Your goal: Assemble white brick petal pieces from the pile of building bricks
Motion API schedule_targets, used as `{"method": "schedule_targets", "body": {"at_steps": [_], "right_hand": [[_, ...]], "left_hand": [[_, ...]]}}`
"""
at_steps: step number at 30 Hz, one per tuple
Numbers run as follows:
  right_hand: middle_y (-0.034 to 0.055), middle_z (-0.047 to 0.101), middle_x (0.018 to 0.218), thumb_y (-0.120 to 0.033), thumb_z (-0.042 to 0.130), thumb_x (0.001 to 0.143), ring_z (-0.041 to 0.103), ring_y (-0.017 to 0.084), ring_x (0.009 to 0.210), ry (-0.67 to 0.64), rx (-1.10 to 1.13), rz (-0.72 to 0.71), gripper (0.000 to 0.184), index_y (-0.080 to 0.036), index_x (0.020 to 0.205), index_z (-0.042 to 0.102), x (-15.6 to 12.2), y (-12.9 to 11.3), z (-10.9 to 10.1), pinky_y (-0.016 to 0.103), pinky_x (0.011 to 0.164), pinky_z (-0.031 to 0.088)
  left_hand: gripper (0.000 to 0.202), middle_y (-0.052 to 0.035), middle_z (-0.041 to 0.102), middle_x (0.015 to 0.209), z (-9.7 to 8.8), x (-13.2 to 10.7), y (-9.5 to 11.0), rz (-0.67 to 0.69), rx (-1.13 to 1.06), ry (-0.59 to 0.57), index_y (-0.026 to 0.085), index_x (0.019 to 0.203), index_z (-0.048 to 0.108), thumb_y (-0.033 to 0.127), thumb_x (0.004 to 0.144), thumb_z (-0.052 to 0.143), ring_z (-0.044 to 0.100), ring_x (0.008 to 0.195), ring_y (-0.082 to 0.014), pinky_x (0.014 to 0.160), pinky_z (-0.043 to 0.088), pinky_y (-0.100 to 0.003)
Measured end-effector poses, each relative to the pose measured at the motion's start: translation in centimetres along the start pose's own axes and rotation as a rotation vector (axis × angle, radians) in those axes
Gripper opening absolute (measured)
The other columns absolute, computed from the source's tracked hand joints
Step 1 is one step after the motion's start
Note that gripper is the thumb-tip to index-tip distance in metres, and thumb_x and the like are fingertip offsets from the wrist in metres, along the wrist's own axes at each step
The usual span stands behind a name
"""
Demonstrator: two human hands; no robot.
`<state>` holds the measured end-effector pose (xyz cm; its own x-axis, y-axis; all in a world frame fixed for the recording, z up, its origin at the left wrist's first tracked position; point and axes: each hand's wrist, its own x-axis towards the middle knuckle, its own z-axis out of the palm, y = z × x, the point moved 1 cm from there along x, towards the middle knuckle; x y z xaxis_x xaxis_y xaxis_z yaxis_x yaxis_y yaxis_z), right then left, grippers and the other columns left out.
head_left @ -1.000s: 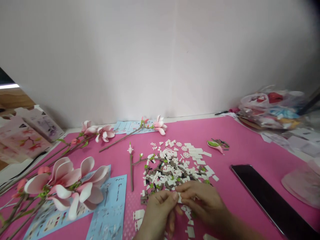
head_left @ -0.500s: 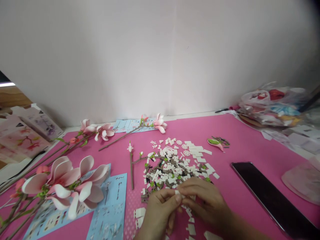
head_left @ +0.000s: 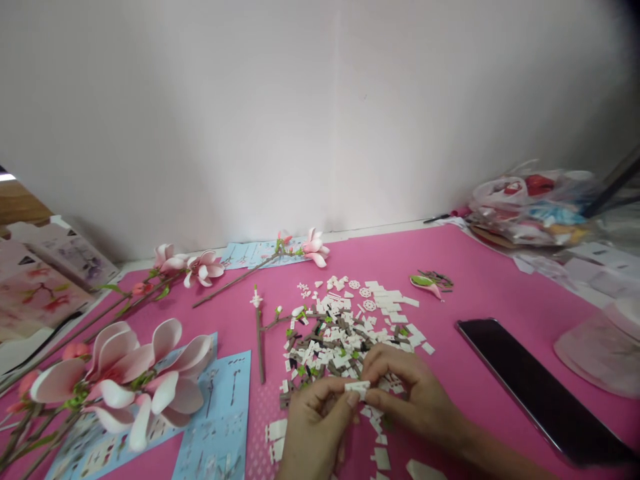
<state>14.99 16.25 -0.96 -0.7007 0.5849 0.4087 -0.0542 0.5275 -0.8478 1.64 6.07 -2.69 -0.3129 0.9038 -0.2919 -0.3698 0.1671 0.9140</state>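
The left hand (head_left: 315, 427) and right hand (head_left: 413, 393) are pinching a white plastic brick (head_left: 357, 390) at six o'clock (fingertips nearly closed), with many loose bricks (head_left: 345, 333) lying unbuilt at twelve and finished magnolia blooms (head_left: 120, 380) resting at nine.

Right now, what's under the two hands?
Loose white and brown bricks on the pink mat under the left hand and right hand, pinching a white brick. Directly beneath the palms is covered.

One left hand (head_left: 317, 427), one right hand (head_left: 415, 393), one white brick (head_left: 357, 390), one smartphone (head_left: 530, 390), three blue sheets (head_left: 215, 420)
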Motion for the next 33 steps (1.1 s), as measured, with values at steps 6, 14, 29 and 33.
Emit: {"method": "schedule_targets", "body": {"at_steps": [6, 14, 29, 33], "right_hand": [[0.0017, 0.062, 0.068, -0.028, 0.066, 0.084, 0.059, 0.015, 0.063, 0.029, -0.040, 0.034, 0.016, -0.018, 0.072, 0.065, -0.2, -0.1, 0.1, 0.026, 0.059, 0.044], [0.0005, 0.062, 0.067, -0.019, 0.063, 0.083, 0.057, 0.014, 0.062, 0.016, -0.078, 0.025, 0.010, -0.018, 0.073, 0.063, -0.4, 0.1, 0.3, 0.024, 0.059, 0.043], [-0.0032, 0.052, 0.058, -0.016, 0.061, 0.078, 0.049, 0.010, 0.052, 0.043, -0.160, -0.114, 0.013, -0.019, 0.068, 0.054, -0.9, -0.4, 0.9, 0.022, 0.051, 0.036], [-0.0028, 0.052, 0.057, -0.025, 0.064, 0.083, 0.049, 0.010, 0.052, -0.025, -0.071, -0.112, 0.017, -0.018, 0.068, 0.059, -1.1, -0.9, 0.8, 0.022, 0.051, 0.034]], "left_hand": [[0.019, -0.0035, 0.068, 0.063, -0.3, -0.1, 0.3, 0.205, 0.244, 0.045, 0.019, 0.082, 0.080, 0.035, 0.076, 0.071, 0.053, 0.054, -0.0126, 0.051, 0.041, -0.020], [0.021, -0.0020, 0.065, 0.061, -0.2, -0.5, 0.4, 0.370, 0.542, 0.083, 0.020, 0.075, 0.074, 0.031, 0.084, 0.059, 0.053, 0.056, -0.0157, 0.055, 0.037, -0.023], [0.027, 0.0041, 0.040, 0.059, -0.6, -1.1, -0.5, 0.476, 0.656, -0.081, 0.020, 0.069, 0.048, 0.032, 0.093, 0.046, 0.040, 0.053, -0.0127, 0.052, 0.028, -0.024], [0.028, 0.0046, 0.041, 0.057, -0.7, -1.4, -0.8, 0.522, 0.645, -0.082, 0.019, 0.068, 0.053, 0.038, 0.089, 0.053, 0.040, 0.051, -0.0119, 0.052, 0.027, -0.025]]}}
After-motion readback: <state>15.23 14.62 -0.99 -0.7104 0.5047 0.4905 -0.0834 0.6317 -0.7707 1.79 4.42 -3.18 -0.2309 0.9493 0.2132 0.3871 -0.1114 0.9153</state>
